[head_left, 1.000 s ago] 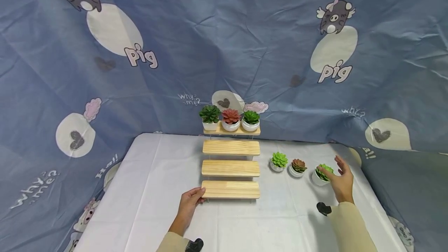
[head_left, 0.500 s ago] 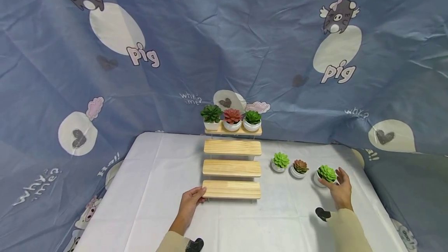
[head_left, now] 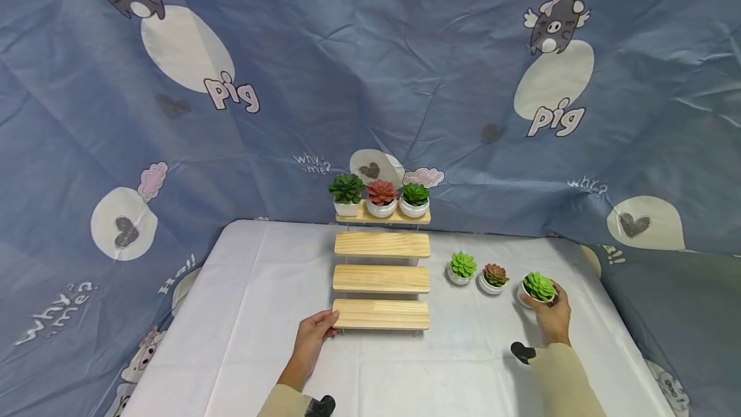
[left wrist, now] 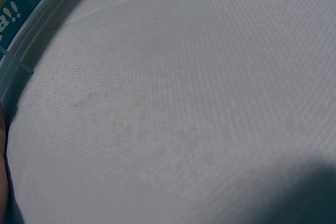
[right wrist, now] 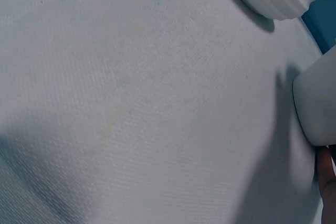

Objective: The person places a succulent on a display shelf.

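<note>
My right hand point(head_left: 554, 318) holds a bright green potted succulent point(head_left: 539, 286) in a white pot at the right of the table, thumb on its near left side and fingers round the right. In the right wrist view, a fingertip point(right wrist: 326, 169) touches the base of that white pot point(right wrist: 316, 100). My left hand point(head_left: 313, 336) grips the left end of the lowest board of a tiered wooden stand point(head_left: 381, 314), thumb on top; its other fingers are partly hidden. On the top board stand a dark green succulent point(head_left: 346, 190), a red one point(head_left: 382, 194) and another green one point(head_left: 414, 196).
Between the stand and my right hand, a light green succulent point(head_left: 462, 266) and a brown-red one point(head_left: 493, 277) stand in white pots on the white tablecloth point(head_left: 278, 288). A blue printed cloth point(head_left: 451, 82) hangs behind the table's far edge.
My right hand has come down and in to the left, its fingers closing round the bright green succulent's pot. My left hand stays at the lowest board.
</note>
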`<action>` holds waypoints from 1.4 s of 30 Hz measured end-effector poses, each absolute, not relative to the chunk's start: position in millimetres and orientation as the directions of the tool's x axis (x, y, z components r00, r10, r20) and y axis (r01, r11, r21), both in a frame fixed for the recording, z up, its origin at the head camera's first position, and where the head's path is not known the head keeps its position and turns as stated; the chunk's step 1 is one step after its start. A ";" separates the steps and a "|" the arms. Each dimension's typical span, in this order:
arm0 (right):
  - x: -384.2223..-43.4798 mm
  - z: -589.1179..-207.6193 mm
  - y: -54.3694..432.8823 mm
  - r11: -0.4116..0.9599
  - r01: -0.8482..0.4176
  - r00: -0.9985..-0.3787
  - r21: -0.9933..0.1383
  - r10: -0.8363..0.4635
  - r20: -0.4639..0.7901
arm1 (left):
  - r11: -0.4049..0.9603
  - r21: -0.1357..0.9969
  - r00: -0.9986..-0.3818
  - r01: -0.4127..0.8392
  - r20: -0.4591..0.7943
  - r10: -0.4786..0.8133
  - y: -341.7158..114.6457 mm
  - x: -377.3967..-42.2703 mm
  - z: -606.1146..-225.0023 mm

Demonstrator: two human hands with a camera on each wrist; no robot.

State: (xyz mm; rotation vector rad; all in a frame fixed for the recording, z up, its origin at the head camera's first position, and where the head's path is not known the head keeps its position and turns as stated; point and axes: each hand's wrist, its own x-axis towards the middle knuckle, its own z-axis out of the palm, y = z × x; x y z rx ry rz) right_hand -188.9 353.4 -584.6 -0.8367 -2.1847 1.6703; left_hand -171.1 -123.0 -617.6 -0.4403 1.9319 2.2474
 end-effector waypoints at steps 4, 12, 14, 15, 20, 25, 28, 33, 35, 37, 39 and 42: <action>-188.8 -585.5 352.4 0.166 0.287 -0.801 -0.944 0.581 -0.141 | -0.162 0.942 -0.947 -0.295 -0.311 -0.085 -122.9 -170.3 -617.0; -190.6 -584.8 361.3 0.209 0.316 -0.819 -0.926 0.552 -0.155 | -0.171 0.941 -0.948 -0.291 -0.307 -0.081 -123.4 -170.1 -617.3; -189.7 -583.6 363.6 0.226 0.323 -0.823 -0.919 0.547 -0.154 | -0.169 0.942 -0.949 -0.290 -0.306 -0.080 -123.8 -170.5 -616.9; -188.8 -583.4 364.6 0.231 0.327 -0.823 -0.916 0.546 -0.155 | -0.169 0.942 -0.949 -0.290 -0.306 -0.081 -124.1 -170.7 -616.7; -184.1 -583.2 366.5 0.232 0.332 -0.813 -0.914 0.563 -0.152 | -0.156 0.944 -0.949 -0.292 -0.306 -0.079 -125.0 -172.1 -615.1; -178.1 -575.6 363.3 0.241 0.332 -0.797 -0.912 0.590 -0.134 | -0.160 0.943 -0.949 -0.291 -0.306 -0.078 -123.6 -171.6 -614.3; -174.5 -568.6 360.0 0.233 0.327 -0.785 -0.916 0.607 -0.126 | -0.163 0.945 -0.951 -0.285 -0.300 -0.078 -122.4 -170.2 -614.0; -167.6 -559.4 354.6 0.214 0.284 -0.794 -0.935 0.599 -0.104 | -0.167 0.948 -0.956 -0.271 -0.285 -0.068 -121.1 -168.0 -613.8; -163.9 -554.5 352.6 0.216 0.259 -0.806 -0.941 0.585 -0.087 | -0.168 0.949 -0.957 -0.268 -0.282 -0.063 -120.8 -167.7 -614.1; -160.6 -549.1 350.1 0.205 0.231 -0.822 -0.951 0.564 -0.078 | -0.166 0.949 -0.957 -0.269 -0.283 -0.065 -120.9 -168.0 -614.3; -158.2 -543.5 346.6 0.194 0.210 -0.836 -0.958 0.544 -0.074 | -0.164 0.949 -0.957 -0.268 -0.282 -0.070 -121.5 -168.9 -614.3; -155.0 -536.5 341.5 0.194 0.201 -0.858 -0.960 0.509 -0.077 | -0.153 0.951 -0.956 -0.270 -0.283 -0.072 -121.6 -169.0 -615.2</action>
